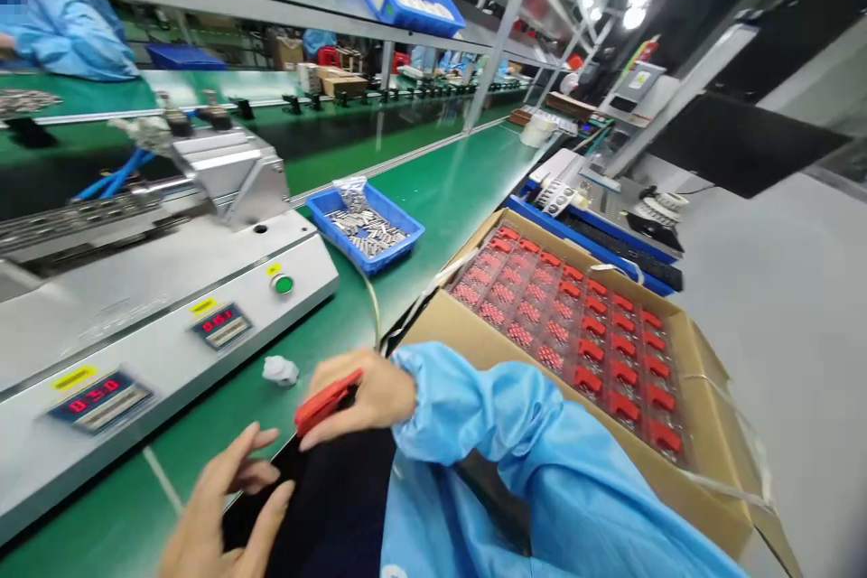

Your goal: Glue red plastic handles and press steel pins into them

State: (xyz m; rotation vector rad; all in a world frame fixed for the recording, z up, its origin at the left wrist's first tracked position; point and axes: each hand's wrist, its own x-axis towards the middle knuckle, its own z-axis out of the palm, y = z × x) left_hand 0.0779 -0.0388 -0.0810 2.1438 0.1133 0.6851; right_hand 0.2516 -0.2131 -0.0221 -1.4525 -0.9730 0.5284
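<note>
**Down by the green bench (433,190): red clip (327,401) in our right hand (376,393)**

Our right hand pinches the red clip. Its long axis slants down-left toward our left hand (217,515), which sits just below it, fingers loose on the black pad (331,506).

Machine (135,298) front: left LED display (101,397) reads approx 03.0; right display (221,325) approx 08.1; yellow labels (74,377) illegible.

The red clip (329,399) pinched in the right hand (369,393) looks smooth, glossy plastic. Under the fingertips of the left hand (217,506) lies a matt black tray (339,515). Beyond the fingers the machine (155,289) is satin grey metal on a shiny green mat (447,190). To their right stands a box (461,334) of matt brown cardboard.
</note>
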